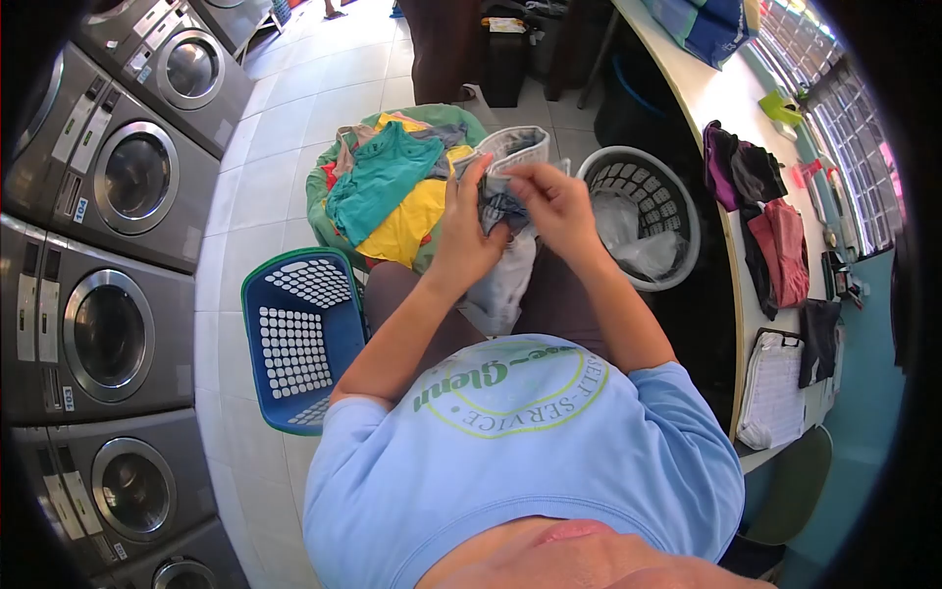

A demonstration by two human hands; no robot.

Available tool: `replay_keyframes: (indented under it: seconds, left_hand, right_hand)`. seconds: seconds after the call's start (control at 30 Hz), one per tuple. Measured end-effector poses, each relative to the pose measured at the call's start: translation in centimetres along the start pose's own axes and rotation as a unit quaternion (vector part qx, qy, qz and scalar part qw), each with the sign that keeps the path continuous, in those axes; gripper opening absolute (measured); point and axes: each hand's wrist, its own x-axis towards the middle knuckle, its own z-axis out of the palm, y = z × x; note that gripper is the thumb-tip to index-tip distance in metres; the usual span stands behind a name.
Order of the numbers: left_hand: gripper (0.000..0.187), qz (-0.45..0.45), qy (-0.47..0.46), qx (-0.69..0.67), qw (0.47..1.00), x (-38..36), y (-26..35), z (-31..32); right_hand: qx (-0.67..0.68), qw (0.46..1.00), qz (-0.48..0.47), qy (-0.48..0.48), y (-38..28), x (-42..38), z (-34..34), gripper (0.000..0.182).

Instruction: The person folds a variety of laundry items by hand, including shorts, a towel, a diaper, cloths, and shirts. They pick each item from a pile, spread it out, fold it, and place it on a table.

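Note:
A pale denim garment (502, 283) hangs over my lap, its looped waistband (520, 147) raised at the top and darker blue cloth showing in the middle. On its left side, my left hand (466, 224) grips the cloth, with the index finger up along the waistband and the thumb lower down. My right hand (554, 204) pinches the garment just below the waistband, thumb and fingertips together. Just beyond my hands lies a heap of clothes, with a teal garment (388, 177) on top and a yellow cloth (397, 236) beneath it.
A blue plastic basket (252, 339) stands at my left. To the right, a grey round basket (690, 221) contains clear plastic bags (653, 253). Stacked machines (167, 245) line the left wall. Folded dark and pink clothes (782, 250) and a clipboard (775, 388) lie on the right-hand counter (721, 265).

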Motion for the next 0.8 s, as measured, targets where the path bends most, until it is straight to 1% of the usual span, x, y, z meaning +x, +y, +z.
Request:
replay_keyframes:
  seconds: [0.03,0.07,0.13,0.23,0.3,0.33,0.4,0.43,0.5,0.53,0.63,0.73,0.77,0.8]
  left_hand:
    - [0.078,0.010,-0.022,0.004,1.000,0.2,-0.2,-0.4]
    - [0.077,0.012,-0.048,-0.006,0.999,0.3,0.0,-0.9]
    - [0.074,0.012,-0.101,-0.026,0.994,0.5,0.7,-1.7]
    - [0.071,-0.008,-0.111,-0.069,0.991,0.2,0.6,-1.8]
    - [0.073,-0.041,-0.111,-0.137,0.984,-0.2,-0.3,-1.5]
    - [0.074,-0.057,-0.110,-0.170,0.978,-0.4,-0.6,-1.4]
    - [0.072,-0.057,-0.094,-0.109,0.988,-0.4,0.3,-1.4]
    - [0.072,-0.056,-0.086,-0.077,0.992,-0.5,0.7,-1.4]
    - [0.076,-0.064,-0.106,-0.031,0.992,-1.2,1.2,-0.7]
    - [0.078,-0.066,-0.116,-0.007,0.991,-1.3,1.5,-0.2]
    - [0.073,-0.014,-0.020,-0.003,1.000,-1.5,3.0,0.5]
    - [0.059,-0.022,-0.006,-0.049,0.999,-1.1,1.3,-0.5]
    - [0.054,-0.072,0.007,-0.124,0.990,-0.9,1.2,-1.3]
    - [0.048,-0.121,0.021,-0.197,0.973,-0.4,1.3,-2.2]
  right_hand:
    - [0.074,0.995,0.060,0.017,0.5,0.1,-0.3,0.010]
    - [0.116,0.988,0.096,0.022,0.4,0.3,-1.1,0.012]
    - [0.111,0.990,0.090,0.001,-0.3,0.4,-2.0,0.013]
    - [0.092,0.993,0.075,-0.008,-0.2,-0.1,-2.2,0.012]
    - [0.097,0.993,0.071,-0.002,-0.4,-0.5,-2.1,0.013]
    - [0.103,0.990,0.092,-0.029,-0.4,-0.7,-2.2,0.014]
    - [0.115,0.981,0.131,-0.083,-0.6,-0.9,-2.4,0.016]
    - [0.079,0.981,0.138,-0.106,-0.8,-1.0,-2.3,0.016]
    - [0.008,0.977,0.151,-0.152,-2.1,-1.2,-1.6,0.017]
    - [-0.012,0.970,0.196,-0.140,-3.5,-1.0,-1.5,0.018]
    - [0.005,0.993,0.075,-0.090,-1.0,-1.7,-1.0,0.023]
    - [0.176,0.980,0.008,-0.094,-2.2,-1.8,-1.2,0.037]
    - [0.061,0.991,-0.056,-0.104,-2.7,-1.4,-1.8,0.040]
    - [-0.056,0.985,-0.121,-0.111,-3.4,-0.8,-2.9,0.044]
